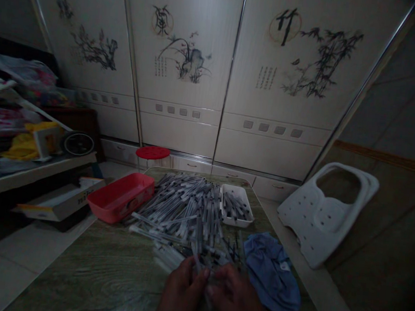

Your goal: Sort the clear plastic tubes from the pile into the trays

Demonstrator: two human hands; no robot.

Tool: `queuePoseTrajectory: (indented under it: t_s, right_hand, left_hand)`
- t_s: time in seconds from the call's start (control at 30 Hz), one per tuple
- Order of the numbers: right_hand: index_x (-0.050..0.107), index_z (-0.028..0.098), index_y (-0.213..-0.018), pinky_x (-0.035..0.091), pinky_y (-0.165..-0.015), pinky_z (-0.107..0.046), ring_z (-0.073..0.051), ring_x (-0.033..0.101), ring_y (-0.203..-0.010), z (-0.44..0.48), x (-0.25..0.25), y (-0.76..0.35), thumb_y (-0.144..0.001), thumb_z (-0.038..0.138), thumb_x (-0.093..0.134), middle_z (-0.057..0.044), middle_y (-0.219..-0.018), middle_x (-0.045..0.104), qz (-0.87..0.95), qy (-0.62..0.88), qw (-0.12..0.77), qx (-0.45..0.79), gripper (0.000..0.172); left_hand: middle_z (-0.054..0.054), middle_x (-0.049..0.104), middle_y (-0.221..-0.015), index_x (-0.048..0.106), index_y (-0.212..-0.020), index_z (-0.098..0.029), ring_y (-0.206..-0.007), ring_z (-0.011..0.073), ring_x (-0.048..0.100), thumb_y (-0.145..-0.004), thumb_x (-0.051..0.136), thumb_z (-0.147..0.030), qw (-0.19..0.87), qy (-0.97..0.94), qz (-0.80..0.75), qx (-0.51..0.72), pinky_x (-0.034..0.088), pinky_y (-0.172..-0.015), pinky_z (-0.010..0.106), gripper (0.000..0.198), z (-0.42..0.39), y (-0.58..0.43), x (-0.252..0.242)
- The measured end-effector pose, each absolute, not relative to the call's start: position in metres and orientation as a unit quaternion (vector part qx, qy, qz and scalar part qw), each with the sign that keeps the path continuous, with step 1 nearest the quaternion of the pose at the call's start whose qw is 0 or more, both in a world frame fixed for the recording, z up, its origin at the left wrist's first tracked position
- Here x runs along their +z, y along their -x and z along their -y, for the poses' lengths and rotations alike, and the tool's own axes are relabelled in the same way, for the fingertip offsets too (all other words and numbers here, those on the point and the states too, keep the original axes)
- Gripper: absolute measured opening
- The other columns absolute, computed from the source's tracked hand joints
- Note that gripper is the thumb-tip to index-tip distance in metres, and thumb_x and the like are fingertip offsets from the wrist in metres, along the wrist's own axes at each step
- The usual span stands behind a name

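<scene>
Pens (200,221), slender, translucent, heaped, left fingers (202,277) clamped on one, right fingers (228,272), grip unclear

Red stool (153,152) before painted wardrobe doors (181,89), crumpled blue cloth (272,276) nearer.

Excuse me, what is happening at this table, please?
A person's left hand pinches a slim clear stick over the table, the right hand close beside it; blur hides the latter's grip. Beyond them lies a heap of similar sticks, between a red bin and a white tray of dark-tipped ones. A blue cloth lies rightward.
</scene>
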State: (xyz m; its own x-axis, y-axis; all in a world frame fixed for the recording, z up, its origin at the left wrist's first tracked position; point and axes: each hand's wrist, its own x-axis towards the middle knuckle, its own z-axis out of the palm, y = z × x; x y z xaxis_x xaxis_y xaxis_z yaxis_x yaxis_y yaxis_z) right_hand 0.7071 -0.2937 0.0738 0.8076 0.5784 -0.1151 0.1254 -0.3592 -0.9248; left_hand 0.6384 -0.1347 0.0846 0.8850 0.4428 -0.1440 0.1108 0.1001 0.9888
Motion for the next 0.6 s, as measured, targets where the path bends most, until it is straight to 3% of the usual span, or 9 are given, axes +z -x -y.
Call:
queuePoseTrajectory:
  t_s: [0.13,0.27,0.33,0.43,0.6]
  right_hand:
    - [0.060,0.021,-0.108,0.041,-0.052,-0.025,-0.017,0.063,-0.061,0.278,0.063,-0.700,-0.085,0.035,0.061,0.001,-0.075,0.067,0.217,0.781,0.534,0.239,0.027]
    - [0.058,0.022,-0.107,0.047,-0.064,-0.029,-0.020,0.069,-0.071,0.288,0.062,-0.714,-0.088,0.033,0.057,0.000,-0.077,0.070,0.181,0.833,0.500,0.151,0.022]
    - [0.057,0.021,-0.114,0.050,-0.067,-0.033,-0.022,0.071,-0.075,0.297,0.061,-0.723,-0.091,0.039,0.053,-0.003,-0.083,0.071,0.153,0.854,0.485,0.112,0.029]
    - [0.057,0.021,-0.117,0.052,-0.070,-0.037,-0.025,0.070,-0.077,0.308,0.058,-0.733,-0.092,0.049,0.051,-0.005,-0.088,0.070,0.123,0.885,0.446,0.059,0.038]
    - [0.061,0.024,-0.105,0.051,-0.080,-0.037,-0.024,0.068,-0.089,0.306,0.058,-0.733,-0.096,0.047,0.047,-0.006,-0.096,0.069,0.152,0.900,0.406,-0.030,0.029]
  left_hand:
    - [0.011,0.081,-0.092,0.079,-0.108,-0.017,-0.090,0.0302,0.071,-0.078,0.079,-0.052,0.745,-0.628,-0.189,0.123,0.053,-0.079,0.034,0.046,0.138,-0.638,0.086]
    - [0.004,0.073,-0.070,0.071,-0.126,-0.014,-0.063,0.0209,0.064,-0.078,0.078,-0.059,0.774,-0.588,-0.215,0.095,0.047,-0.059,0.029,0.066,0.135,-0.637,0.084]
    - [0.000,0.068,-0.065,0.068,-0.129,-0.015,-0.058,0.0183,0.061,-0.079,0.077,-0.060,0.782,-0.572,-0.223,0.110,0.043,-0.055,0.026,0.068,0.129,-0.636,0.083]
    - [0.001,0.069,-0.070,0.068,-0.127,-0.016,-0.062,0.0182,0.064,-0.081,0.076,-0.060,0.773,-0.569,-0.243,0.140,0.044,-0.057,0.026,0.064,0.113,-0.631,0.084]
    - [0.008,0.075,-0.085,0.068,-0.126,-0.017,-0.075,0.0222,0.069,-0.085,0.072,-0.060,0.717,-0.609,-0.294,0.167,0.051,-0.068,0.031,0.060,0.086,-0.621,0.086]
